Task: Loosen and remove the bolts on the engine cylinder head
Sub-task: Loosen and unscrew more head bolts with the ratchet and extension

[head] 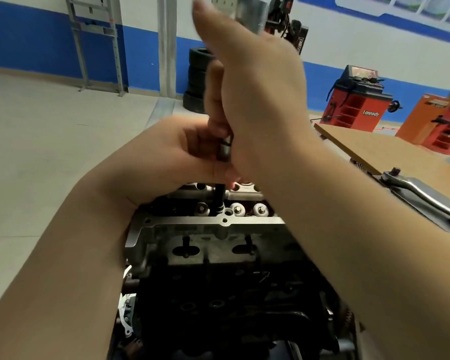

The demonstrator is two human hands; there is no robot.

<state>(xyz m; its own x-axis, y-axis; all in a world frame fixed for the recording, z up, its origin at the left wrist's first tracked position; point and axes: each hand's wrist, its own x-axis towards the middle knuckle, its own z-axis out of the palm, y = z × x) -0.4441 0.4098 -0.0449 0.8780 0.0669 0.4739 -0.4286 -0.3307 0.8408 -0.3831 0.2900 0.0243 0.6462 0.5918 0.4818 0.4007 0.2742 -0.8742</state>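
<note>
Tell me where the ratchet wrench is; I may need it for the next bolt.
The ratchet wrench lies at the right edge of the head view, on the wooden table, just beyond the right forearm.

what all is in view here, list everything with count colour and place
cylinder head: one, silver-grey metal on a dark engine, centre bottom
socket extension: one, black rod, standing upright into the cylinder head, held between the hands
valve caps: three showing, silvery, in a row beside the rod
ratchet wrench: one, chrome, lying on the bench at the right
workbench: one, tan wood top, right
tyre stack: one, black, far floor by the wall
wheel machine: one, red and black, far right; something orange beside it
lift post: one, grey, background centre-left
left hand: one, curled round the tool's lower part
right hand: one, wrapped on the tool above, fingertips blurred
</note>
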